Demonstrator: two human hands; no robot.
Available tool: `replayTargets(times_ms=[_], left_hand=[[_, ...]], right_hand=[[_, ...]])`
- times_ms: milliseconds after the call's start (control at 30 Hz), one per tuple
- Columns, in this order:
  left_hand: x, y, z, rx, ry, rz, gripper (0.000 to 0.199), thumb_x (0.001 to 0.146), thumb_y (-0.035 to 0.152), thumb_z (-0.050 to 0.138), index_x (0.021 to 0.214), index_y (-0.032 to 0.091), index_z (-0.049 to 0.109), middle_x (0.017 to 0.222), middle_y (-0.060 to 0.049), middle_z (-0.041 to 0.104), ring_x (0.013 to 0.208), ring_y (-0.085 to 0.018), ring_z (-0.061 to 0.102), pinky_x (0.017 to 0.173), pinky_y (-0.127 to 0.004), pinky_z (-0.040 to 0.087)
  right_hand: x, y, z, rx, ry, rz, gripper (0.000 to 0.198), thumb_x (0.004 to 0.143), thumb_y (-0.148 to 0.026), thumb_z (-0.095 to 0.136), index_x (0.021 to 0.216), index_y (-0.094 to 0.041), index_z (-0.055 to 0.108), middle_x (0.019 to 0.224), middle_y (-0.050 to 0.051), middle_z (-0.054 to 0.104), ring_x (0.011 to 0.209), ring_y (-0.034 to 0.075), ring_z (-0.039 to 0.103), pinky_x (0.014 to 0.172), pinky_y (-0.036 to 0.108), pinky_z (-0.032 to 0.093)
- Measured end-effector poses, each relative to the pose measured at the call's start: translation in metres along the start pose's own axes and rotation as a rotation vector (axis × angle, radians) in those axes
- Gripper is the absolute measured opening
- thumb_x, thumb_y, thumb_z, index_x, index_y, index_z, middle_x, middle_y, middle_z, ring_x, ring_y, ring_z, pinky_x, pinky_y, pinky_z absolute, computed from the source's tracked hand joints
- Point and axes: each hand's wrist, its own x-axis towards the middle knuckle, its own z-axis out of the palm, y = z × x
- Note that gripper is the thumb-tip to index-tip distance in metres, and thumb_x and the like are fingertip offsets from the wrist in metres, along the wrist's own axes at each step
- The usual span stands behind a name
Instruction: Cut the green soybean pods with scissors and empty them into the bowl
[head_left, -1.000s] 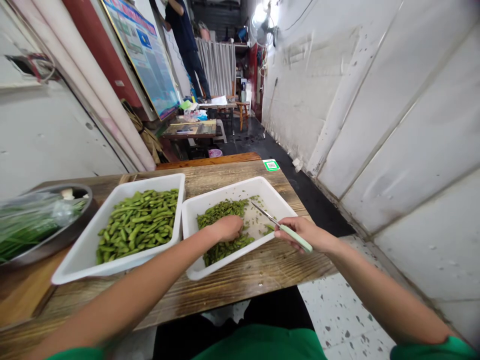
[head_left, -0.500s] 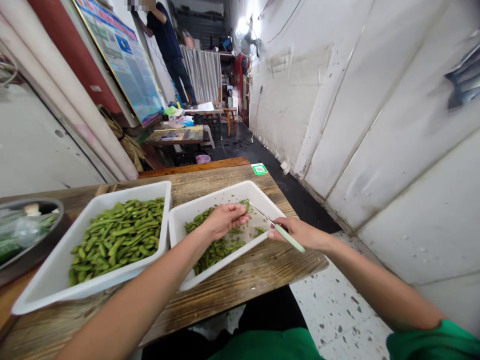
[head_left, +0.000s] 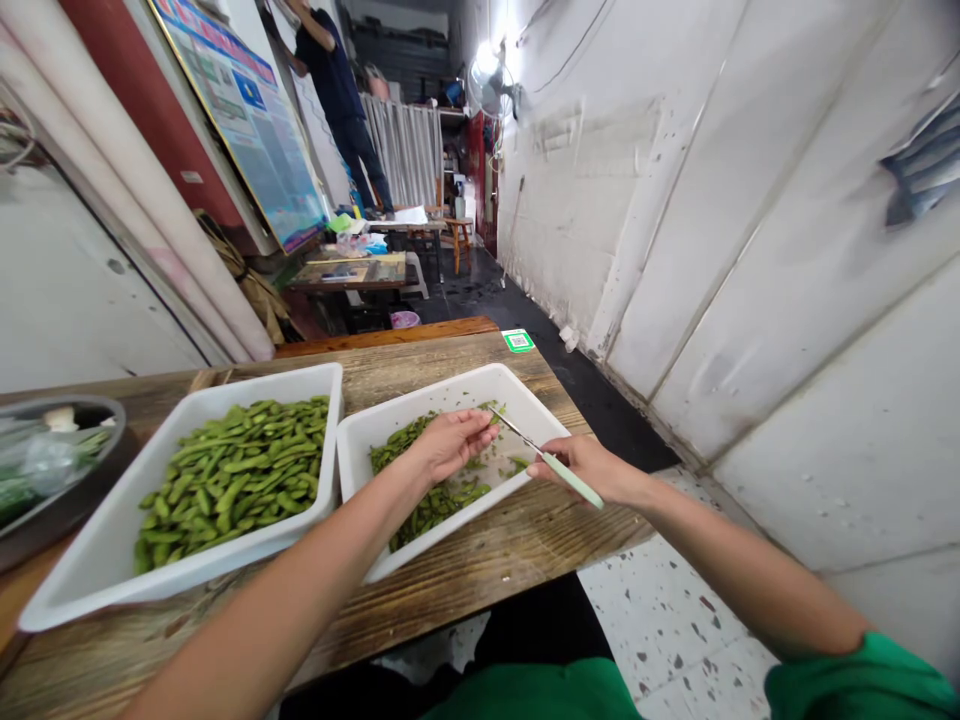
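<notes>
My left hand (head_left: pixel 456 440) is closed in a pinch on a green edamame pod (head_left: pixel 495 416) above the right-hand white tray (head_left: pixel 450 388). In my right hand (head_left: pixel 581 465) is a pair of scissors (head_left: pixel 570 478) with pale green handles; the blades point left and reach the pod at my left fingertips. Beneath the hands, this tray holds edamame pods (head_left: pixel 439 508) and small green trimmings, partly hidden by my left hand and forearm. A second white tray (head_left: pixel 336 425) on the left is heaped with edamame pods (head_left: pixel 240 460).
The trays stand on a wooden table (head_left: pixel 480 590). A metal bowl (head_left: pixel 112 440) with bagged greens sits at far left. A QR-code card (head_left: pixel 517 341) lies at the table's far corner. Farther back, a person (head_left: pixel 337 90) stands raised by the left wall, near another table (head_left: pixel 352 272).
The scissors have moved slightly left, and their blade tips now meet the pod in my left hand. My left hand has barely moved.
</notes>
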Motion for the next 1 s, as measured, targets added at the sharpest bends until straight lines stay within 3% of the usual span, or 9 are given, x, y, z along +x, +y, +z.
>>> replayTargets(times_ms=[133,300,433,600,767,1000], left_hand=[[0.000,0.000,0.002,0.000,0.001,-0.020,0.004,0.072,0.004,0.062,0.071,0.008,0.061,0.064,-0.004,0.062,0.057,-0.006,0.058,0.055,-0.014,0.048],[0.005,-0.003,-0.003,0.107,0.063,0.033,0.017,0.061,0.007,0.072,0.075,0.007,0.064,0.056,0.000,0.056,0.046,-0.003,0.048,0.044,-0.013,0.039],[0.006,-0.007,-0.006,0.202,0.053,0.090,0.022,0.058,0.019,0.077,0.072,0.007,0.064,0.054,0.002,0.055,0.043,-0.002,0.043,0.042,-0.014,0.034],[0.002,-0.009,-0.001,0.324,0.034,0.175,0.029,0.056,0.032,0.077,0.068,0.010,0.062,0.065,-0.005,0.065,0.061,-0.012,0.059,0.057,-0.021,0.046],[0.000,-0.007,0.005,0.403,0.076,0.232,0.030,0.053,0.031,0.078,0.067,0.010,0.063,0.057,-0.003,0.063,0.051,-0.009,0.055,0.055,-0.022,0.045],[0.000,-0.008,0.003,0.363,0.028,0.166,0.029,0.051,0.032,0.079,0.065,0.011,0.064,0.056,-0.001,0.062,0.051,-0.008,0.053,0.053,-0.021,0.043]], right_hand=[[0.001,0.004,0.002,0.053,-0.013,0.079,0.042,0.069,-0.057,0.060,0.066,-0.016,0.050,0.044,-0.006,0.038,0.036,0.007,0.037,0.035,0.019,0.029],[-0.001,0.005,-0.002,0.159,-0.034,0.129,0.044,0.067,-0.058,0.061,0.074,-0.017,0.051,0.047,-0.007,0.039,0.036,0.008,0.040,0.033,0.019,0.033],[-0.001,0.010,-0.007,0.030,-0.028,0.026,0.042,0.068,-0.054,0.063,0.082,-0.014,0.059,0.058,-0.003,0.048,0.047,0.008,0.043,0.044,0.020,0.037],[-0.001,0.017,-0.008,-0.149,0.019,-0.063,0.045,0.069,-0.051,0.063,0.093,-0.014,0.062,0.075,0.003,0.060,0.067,0.015,0.052,0.059,0.023,0.039],[0.000,0.014,-0.010,-0.248,0.084,-0.037,0.044,0.068,-0.052,0.063,0.093,-0.015,0.064,0.075,0.003,0.062,0.067,0.016,0.054,0.059,0.023,0.038],[0.001,0.011,-0.010,-0.351,0.156,-0.041,0.043,0.068,-0.049,0.065,0.097,-0.017,0.066,0.074,0.004,0.063,0.068,0.018,0.055,0.060,0.023,0.037]])
